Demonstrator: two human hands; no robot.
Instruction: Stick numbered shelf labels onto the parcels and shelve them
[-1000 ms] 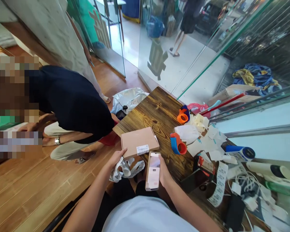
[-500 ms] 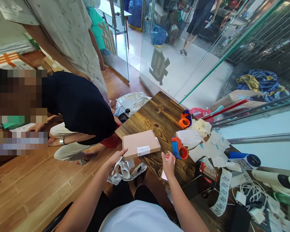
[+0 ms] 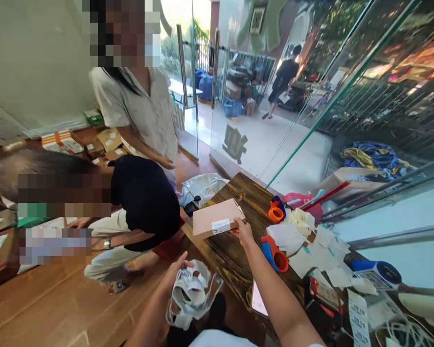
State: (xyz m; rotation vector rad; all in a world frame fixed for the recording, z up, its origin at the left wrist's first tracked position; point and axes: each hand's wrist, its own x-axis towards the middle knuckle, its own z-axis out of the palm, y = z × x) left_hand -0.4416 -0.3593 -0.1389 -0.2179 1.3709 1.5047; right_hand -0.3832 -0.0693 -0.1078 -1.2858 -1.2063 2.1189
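My right hand grips the right front corner of a flat brown cardboard box. A white printed label is on the box's front edge, and the box is held above the wooden table. To the left and lower, my left hand is closed at the top of a loose, curled bundle of white label strips hanging over my lap. Part of its grip is hidden. A phone with a pale pink screen lies at the table's near edge, partly behind my right forearm.
Tape dispensers and white paper slips lie on the table's right side, with a blue round-ended device beyond. At left a person in black bends over parcels; another person stands behind. A glass door rises past the table.
My right hand has left the phone and taken the box's right corner. My left hand has let go of the box and moved lower with the label strips. The view has tilted up.
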